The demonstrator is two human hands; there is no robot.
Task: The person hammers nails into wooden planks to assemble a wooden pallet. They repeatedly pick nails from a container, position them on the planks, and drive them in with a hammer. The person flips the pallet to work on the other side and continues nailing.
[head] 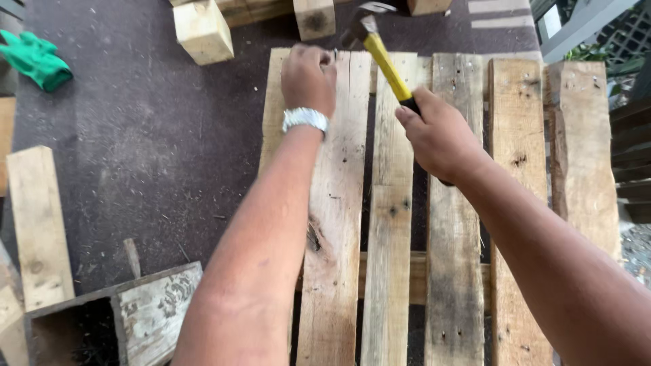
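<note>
My right hand [439,139] grips a hammer [380,54] by its yellow and black handle; the metal head hangs over the far end of a wooden pallet [390,224]. My left hand [308,76], with a silver watch on the wrist, rests closed on the far end of the pallet's second slat, its fingertips pinched beside the hammer head. What the fingers hold is too small to make out. The pallet lies flat on a dark mat, with several weathered slats running away from me.
Wooden blocks [202,30] lie on the dark mat beyond the pallet. A green glove [35,59] sits at the far left. A loose plank [39,227] and a small wooden box [129,315] lie at the near left. Decking and plants show at the right edge.
</note>
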